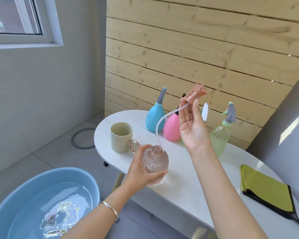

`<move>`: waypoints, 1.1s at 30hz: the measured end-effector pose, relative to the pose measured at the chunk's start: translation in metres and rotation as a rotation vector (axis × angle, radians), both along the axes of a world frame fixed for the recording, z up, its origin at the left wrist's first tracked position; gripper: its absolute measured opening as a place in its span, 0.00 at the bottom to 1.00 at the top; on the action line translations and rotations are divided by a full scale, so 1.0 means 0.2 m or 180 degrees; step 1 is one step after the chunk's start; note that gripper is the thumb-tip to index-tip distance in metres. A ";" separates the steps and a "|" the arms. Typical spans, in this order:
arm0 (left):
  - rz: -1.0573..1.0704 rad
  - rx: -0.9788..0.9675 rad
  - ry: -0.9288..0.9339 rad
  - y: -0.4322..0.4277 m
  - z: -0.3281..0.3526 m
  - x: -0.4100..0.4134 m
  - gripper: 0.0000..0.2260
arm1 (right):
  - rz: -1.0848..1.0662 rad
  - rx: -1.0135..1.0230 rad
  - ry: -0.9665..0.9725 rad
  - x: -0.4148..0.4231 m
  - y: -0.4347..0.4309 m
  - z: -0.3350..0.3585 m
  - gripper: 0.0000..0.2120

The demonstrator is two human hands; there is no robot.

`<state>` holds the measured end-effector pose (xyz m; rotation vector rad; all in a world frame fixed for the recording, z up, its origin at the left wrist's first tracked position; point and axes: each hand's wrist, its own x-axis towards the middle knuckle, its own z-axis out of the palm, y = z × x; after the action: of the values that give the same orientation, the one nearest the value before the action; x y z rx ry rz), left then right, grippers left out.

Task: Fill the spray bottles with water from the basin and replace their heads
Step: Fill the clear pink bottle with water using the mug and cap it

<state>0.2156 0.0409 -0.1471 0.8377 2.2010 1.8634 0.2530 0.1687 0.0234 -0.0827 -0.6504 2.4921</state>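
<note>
blue round plastic basin [62, 169] of water sits bottom left. left hand [141, 171] grips the clear pink ribbed bottle [155, 163], neck uncapped, at the white oval table [197, 187] edge. right hand [192, 125] pinches the terracotta-pink plastic spray head [195, 94] up high, with its clear tube [160, 121] curving down to the bottle's neck.

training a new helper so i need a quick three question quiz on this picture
1. True or false: the spray head is screwed onto the clear bottle.
2. Which hand holds the clear bottle? A) left B) right C) neither
3. Fill in: the basin holds ____.

Key
1. False. The right hand holds it up off the bottle, and its tube hangs down toward the open neck.
2. A. The left hand grips it.
3. Water.
</note>
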 end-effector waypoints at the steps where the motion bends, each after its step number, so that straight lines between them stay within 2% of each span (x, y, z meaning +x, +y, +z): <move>1: 0.0000 -0.0001 -0.0009 0.00 0.00 0.00 0.40 | 0.0029 -0.0075 -0.0002 0.00 0.00 -0.01 0.13; 5: -0.0015 0.0016 -0.0077 0.00 0.00 0.00 0.40 | 0.0034 -0.0302 0.0042 -0.03 -0.01 -0.04 0.15; 9: -0.0013 0.0010 -0.0076 0.00 0.00 0.00 0.40 | 0.0022 -0.0467 0.0093 -0.04 -0.01 -0.04 0.12; 15: -0.0009 0.0008 -0.0048 0.00 0.00 0.00 0.40 | -0.0012 -0.0271 0.0015 -0.05 0.03 -0.10 0.12; 19: -0.0036 0.0040 -0.0068 0.00 0.01 0.00 0.40 | 0.0003 0.0419 -0.0364 -0.02 0.04 -0.23 0.09; 22: -0.0035 0.0055 -0.0083 0.00 0.01 0.00 0.40 | 0.0029 0.1164 -0.0618 0.02 0.06 -0.34 0.10; 26: -0.0065 0.0060 -0.0082 0.00 0.00 0.00 0.40 | 0.0116 0.2290 -0.0945 0.11 0.08 -0.42 0.19; 29: -0.0072 0.0073 -0.0107 0.00 0.00 0.00 0.40 | 0.0107 0.2895 -0.1185 0.14 0.09 -0.45 0.12; 33: -0.0077 0.0080 -0.0131 0.00 0.00 0.01 0.40 | 0.0267 0.3262 -0.1150 0.13 0.08 -0.45 0.10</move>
<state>0.2169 0.0400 -0.1464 0.8191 2.1380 1.8837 0.2787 0.1848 -0.0659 -0.1146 -2.0097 1.9326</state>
